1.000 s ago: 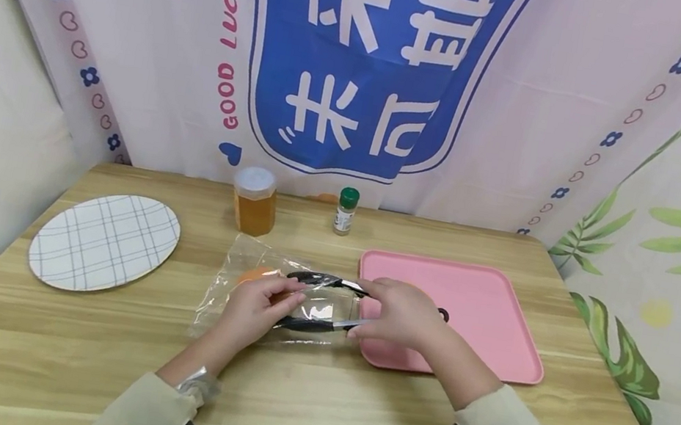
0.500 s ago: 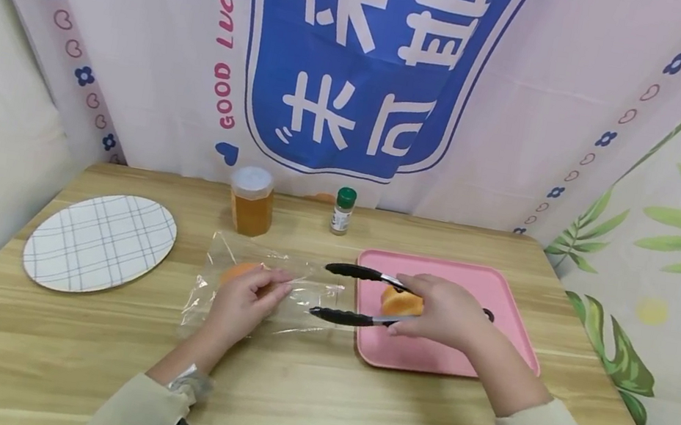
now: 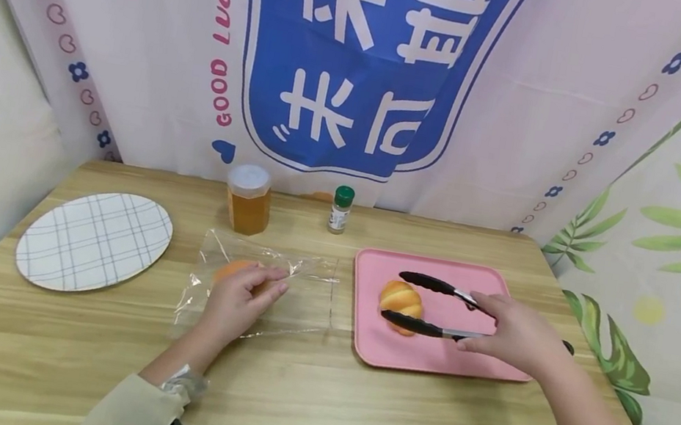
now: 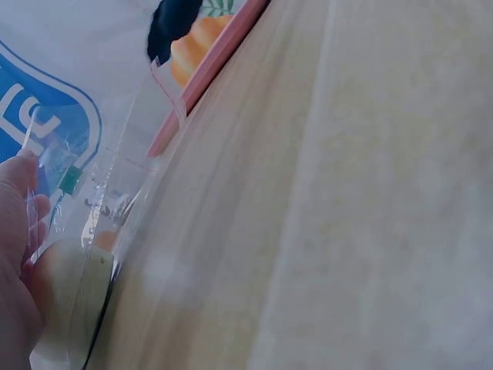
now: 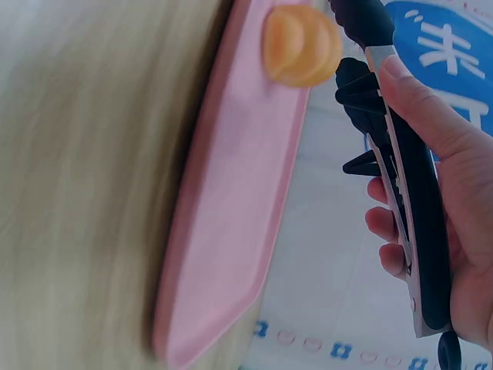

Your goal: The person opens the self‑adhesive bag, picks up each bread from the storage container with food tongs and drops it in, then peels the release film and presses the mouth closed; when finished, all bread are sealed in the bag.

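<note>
My left hand (image 3: 242,301) pinches the upper layer of a clear plastic bag (image 3: 305,311) lying on the table. Inside the bag, partly behind that hand, is a rounded orange-brown item (image 3: 230,269); the left wrist view shows it with a pale side, like a bun (image 4: 69,301). In my right hand (image 3: 518,336) is a pair of tongs (image 5: 420,208) with black tips and handles, their arms spread apart. The tips hang above a pink tray (image 3: 437,363), around and over a golden ridged bread roll (image 3: 401,296), without gripping it.
A white plate with a blue check (image 3: 95,240) lies at the left. Toward the back stand a jar of amber contents with a pale lid (image 3: 248,202) and a small green-capped shaker (image 3: 340,211). A printed curtain (image 3: 470,151) hangs behind the table.
My right hand has drawn the tongs out of the bag and carried them right, over the tray. The roll now shows on the tray. My left hand stays at the bag.
</note>
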Available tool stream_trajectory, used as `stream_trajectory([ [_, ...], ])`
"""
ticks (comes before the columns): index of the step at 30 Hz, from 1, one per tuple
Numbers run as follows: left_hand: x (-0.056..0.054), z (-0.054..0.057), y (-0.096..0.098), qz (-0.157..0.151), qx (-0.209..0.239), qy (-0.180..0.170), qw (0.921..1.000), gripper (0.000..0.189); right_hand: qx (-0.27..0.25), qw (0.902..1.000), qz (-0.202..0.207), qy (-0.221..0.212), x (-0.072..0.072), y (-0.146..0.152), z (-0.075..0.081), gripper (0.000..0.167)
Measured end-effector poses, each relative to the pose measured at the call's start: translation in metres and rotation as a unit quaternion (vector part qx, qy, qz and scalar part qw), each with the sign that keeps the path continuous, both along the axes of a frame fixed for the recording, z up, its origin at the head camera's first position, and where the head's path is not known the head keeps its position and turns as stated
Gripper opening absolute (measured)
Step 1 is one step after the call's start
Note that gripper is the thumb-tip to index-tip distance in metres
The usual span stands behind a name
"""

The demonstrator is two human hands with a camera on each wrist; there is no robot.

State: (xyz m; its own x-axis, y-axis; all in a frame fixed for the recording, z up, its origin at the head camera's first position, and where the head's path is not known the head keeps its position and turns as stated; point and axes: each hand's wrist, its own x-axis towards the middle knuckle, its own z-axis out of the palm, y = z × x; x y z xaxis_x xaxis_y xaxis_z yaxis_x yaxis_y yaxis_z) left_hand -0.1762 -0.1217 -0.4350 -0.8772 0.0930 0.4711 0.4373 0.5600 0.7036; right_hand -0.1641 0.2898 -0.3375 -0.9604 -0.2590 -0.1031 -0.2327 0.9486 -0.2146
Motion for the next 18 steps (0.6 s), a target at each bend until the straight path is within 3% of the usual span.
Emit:
stream_trajectory([
  [9,0.0,0.001,-0.001,-0.005,0.011,-0.005,0.9999,0.02,0.003,0.9999,0.003,0.011,0.007,0.02,-0.013,0.09],
  [18,0.0,0.0,-0.001,-0.008,0.014,-0.007,0.9998,0.02,-0.008,0.9996,-0.027,-0.006,0.009,0.024,-0.022,0.087],
])
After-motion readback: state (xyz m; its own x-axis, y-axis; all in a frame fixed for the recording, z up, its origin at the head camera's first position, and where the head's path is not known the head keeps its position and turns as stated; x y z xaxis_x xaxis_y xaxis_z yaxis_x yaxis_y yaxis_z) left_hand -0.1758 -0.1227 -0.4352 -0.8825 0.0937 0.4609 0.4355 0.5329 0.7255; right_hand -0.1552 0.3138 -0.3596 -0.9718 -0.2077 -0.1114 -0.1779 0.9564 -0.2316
